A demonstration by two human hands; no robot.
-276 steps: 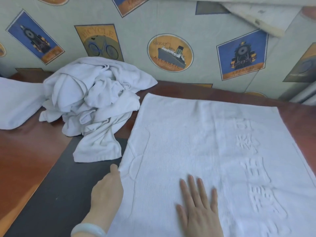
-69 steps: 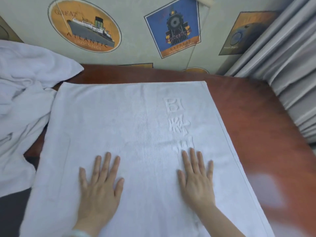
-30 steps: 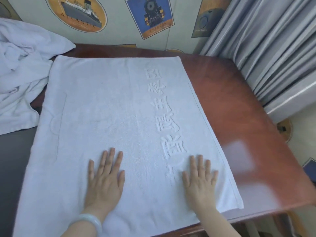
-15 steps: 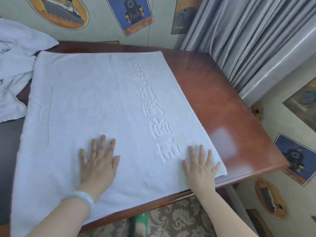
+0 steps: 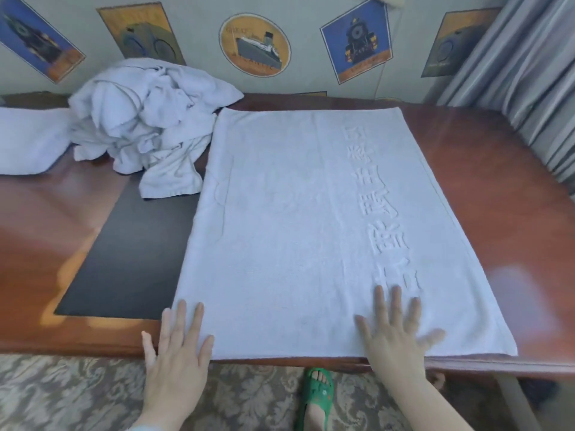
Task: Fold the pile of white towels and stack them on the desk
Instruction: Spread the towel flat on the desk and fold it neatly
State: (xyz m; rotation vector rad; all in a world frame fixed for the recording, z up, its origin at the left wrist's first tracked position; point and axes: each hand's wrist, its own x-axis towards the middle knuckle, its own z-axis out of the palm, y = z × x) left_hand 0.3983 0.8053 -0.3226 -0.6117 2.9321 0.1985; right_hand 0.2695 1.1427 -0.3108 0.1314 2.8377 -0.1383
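Down the right side of your towel (image 5: 280,231) runs a column of raised characters (image 5: 381,213), woven white on white. They lie sideways to you and cannot be read for certain. On the wall, the round ship poster (image 5: 254,45) bears blurred lettering, its top word seemingly "GREAT". The locomotive poster (image 5: 356,42) has a caption strip too blurred to read.

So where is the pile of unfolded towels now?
In the head view, the pile lies back left on the desk, just left of the spread towel.
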